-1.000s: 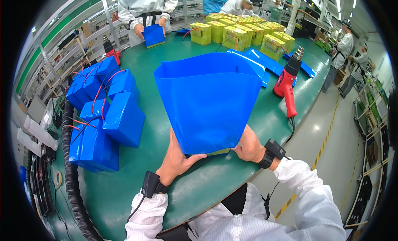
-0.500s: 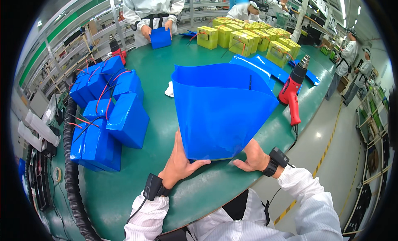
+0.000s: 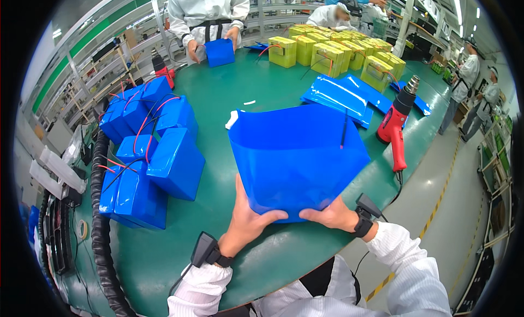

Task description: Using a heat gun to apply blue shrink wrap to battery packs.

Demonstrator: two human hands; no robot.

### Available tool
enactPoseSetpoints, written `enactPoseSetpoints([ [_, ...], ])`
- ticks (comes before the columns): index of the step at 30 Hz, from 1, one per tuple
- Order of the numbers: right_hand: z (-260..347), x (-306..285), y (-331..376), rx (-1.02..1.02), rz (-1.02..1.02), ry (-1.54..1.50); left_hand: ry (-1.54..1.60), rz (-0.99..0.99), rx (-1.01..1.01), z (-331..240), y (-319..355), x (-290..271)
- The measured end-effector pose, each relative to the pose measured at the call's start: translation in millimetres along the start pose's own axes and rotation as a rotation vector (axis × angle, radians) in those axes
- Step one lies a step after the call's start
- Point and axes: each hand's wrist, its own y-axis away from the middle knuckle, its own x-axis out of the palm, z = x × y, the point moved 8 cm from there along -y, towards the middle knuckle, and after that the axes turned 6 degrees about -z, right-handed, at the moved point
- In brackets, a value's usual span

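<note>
A wide, glossy blue plastic sleeve stands flared in front of me, its open mouth upward. A dark wire with a bit of red shows inside the mouth; what else sits inside is hidden. My left hand grips the sleeve's lower left, thumb across its front. On the lower right, my right hand holds it the same way, thumb pressed to the front. The other fingers of both hands are mostly hidden behind the sleeve or beneath it.
Blue-wrapped battery packs with red and black wires stand at left, beside a black corrugated hose. Right are flat blue sleeves and a red heat gun. Yellow packs sit farther back. Across the table, a co-worker handles a blue pack.
The sleeve has come lower and its mouth shows more, with the wire inside clearer. Both thumbs now lie higher on its front. The co-worker's hand at picture left has come off the blue pack.
</note>
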Motion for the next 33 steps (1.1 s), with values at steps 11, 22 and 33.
enactPoseSetpoints([
  [11,-50.9,-4.9,18.7,-0.048,0.276,0.546,-0.299,0.149,0.01,26.2,16.8,2.6],
  [22,-28.5,5.9,5.9,0.105,0.152,0.063,0.143,0.082,-0.262,34.9,12.8,3.6],
  [33,-15.2,4.8,3.2,-0.009,0.089,0.132,0.142,0.136,-0.182,47.0,8.1,8.2],
])
